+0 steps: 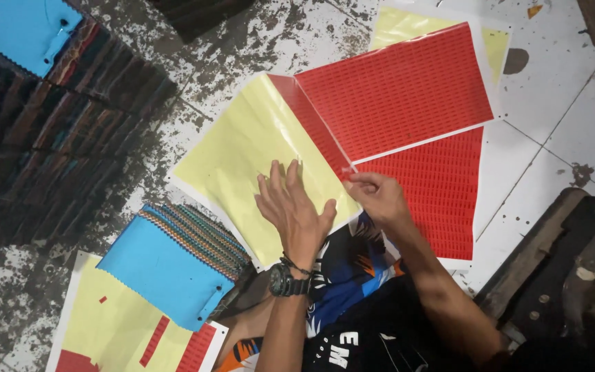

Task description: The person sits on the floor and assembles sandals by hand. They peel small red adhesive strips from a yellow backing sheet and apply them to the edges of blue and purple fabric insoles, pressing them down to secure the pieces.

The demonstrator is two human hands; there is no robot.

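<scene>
- right hand point(379, 196) has its grip pinched together on a thin red strip point(348, 170) — right at the edge of the yellow sheet point(256, 148)
- left hand point(296, 210) lies flat, fingers spread, on that sheet on the floor point(559, 62)
- two red sticker sheets point(397, 89) beside it
- two blue swatch books point(166, 265) nearby

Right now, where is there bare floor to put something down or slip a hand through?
Bare tile lies right of the red sticker sheets, up to the dark wooden block. A smaller speckled strip sits above the yellow backing sheet. It is crowded around the left hand, right hand and the blue-covered swatch stack.
</scene>
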